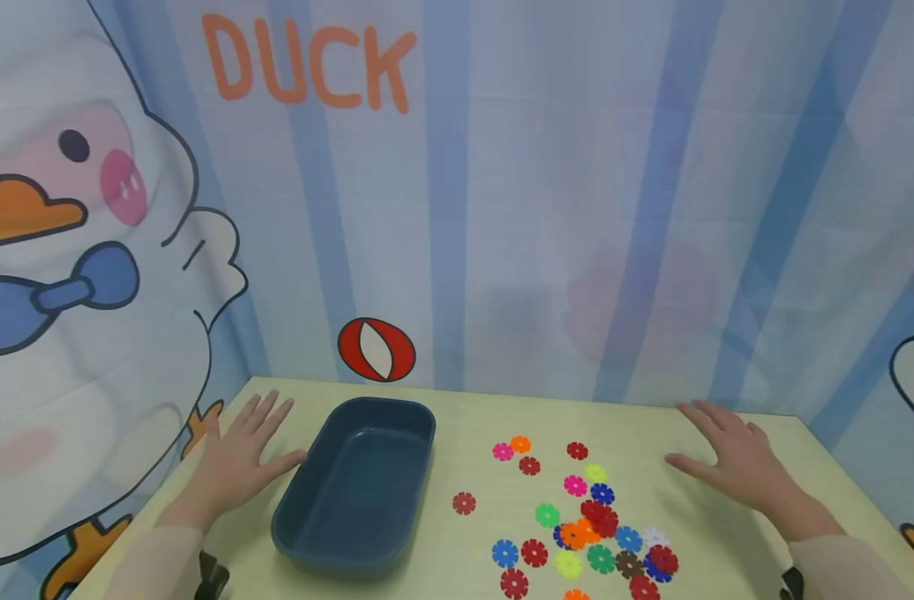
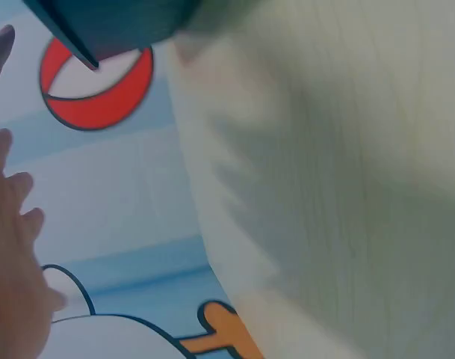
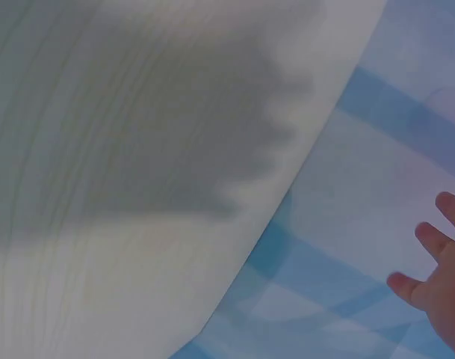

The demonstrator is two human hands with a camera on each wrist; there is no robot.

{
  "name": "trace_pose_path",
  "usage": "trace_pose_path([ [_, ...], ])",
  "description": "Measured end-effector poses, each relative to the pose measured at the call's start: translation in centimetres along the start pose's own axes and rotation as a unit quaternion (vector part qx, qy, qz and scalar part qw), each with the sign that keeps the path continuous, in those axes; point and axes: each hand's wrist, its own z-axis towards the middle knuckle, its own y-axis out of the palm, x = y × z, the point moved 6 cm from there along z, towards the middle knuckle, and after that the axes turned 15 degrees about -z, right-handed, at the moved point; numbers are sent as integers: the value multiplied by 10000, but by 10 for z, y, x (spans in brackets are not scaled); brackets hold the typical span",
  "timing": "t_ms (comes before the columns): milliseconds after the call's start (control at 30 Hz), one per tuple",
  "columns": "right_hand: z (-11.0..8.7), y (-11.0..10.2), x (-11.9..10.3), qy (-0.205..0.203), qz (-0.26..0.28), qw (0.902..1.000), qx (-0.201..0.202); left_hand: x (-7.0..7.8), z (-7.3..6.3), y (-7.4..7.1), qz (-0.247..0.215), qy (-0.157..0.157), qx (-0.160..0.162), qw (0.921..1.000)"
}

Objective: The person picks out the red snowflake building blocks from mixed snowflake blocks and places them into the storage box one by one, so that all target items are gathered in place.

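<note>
My left hand (image 1: 235, 462) hovers over the table's left side with its fingers spread, the thumb close to the rim of a dark blue basin (image 1: 362, 492). Above the right side of the table is my right hand (image 1: 741, 458), fingers extended and nothing in it. Between basin and right hand lie several colourful notched plastic discs, among them a red one (image 1: 464, 503), a light blue one (image 1: 505, 553) and a green one (image 1: 601, 558). Some overlap in a cluster around an orange disc (image 1: 574, 535). Both wrist views show spread fingers and the hands' shadows on the tabletop.
The pale wooden table (image 1: 494, 417) ends at the back against a hanging curtain (image 1: 516, 208) printed with blue stripes, a duck and a red ball. The basin's inside shows bare walls and floor. More discs reach the frame's lower edge.
</note>
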Motion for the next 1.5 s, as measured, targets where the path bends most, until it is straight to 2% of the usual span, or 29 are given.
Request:
trace_pose_path([
  [133, -1, -5, -20, -54, 616, 9980, -145, 9, -8, 6, -979, -209, -204, 9948],
  [367, -14, 2, -45, -21, 1747, 9818, -744, 19, -20, 13, -2173, -432, -539, 9737],
  [500, -21, 8, -54, -169, 2273, 9672, -1121, 25, -29, 18, -2783, -585, -915, 9543],
  [700, -33, 17, -60, -581, 2749, 9453, -1659, 28, -41, 25, -3514, -924, -1582, 9181],
  [833, -40, 29, -56, -602, 2796, 9352, -2088, 28, -45, 30, -3675, -928, -1934, 9049],
  [900, -44, 35, -54, -611, 2857, 9287, -2283, 27, -47, 33, -3703, -874, -2033, 9022],
  [1000, -49, 42, -54, -704, 2992, 9179, -2509, 25, -49, 36, -3674, -813, -2093, 9025],
  [1100, -52, 48, -54, -686, 3010, 9132, -2659, 24, -50, 39, -3649, -883, -2145, 9017],
  [1300, -54, 55, -51, -310, 2731, 9189, -2829, 22, -51, 45, -3686, -992, -2189, 8980],
  [1500, -54, 54, -52, -395, 2700, 9208, -2786, 24, -53, 44, -3833, -791, -2168, 8943],
])
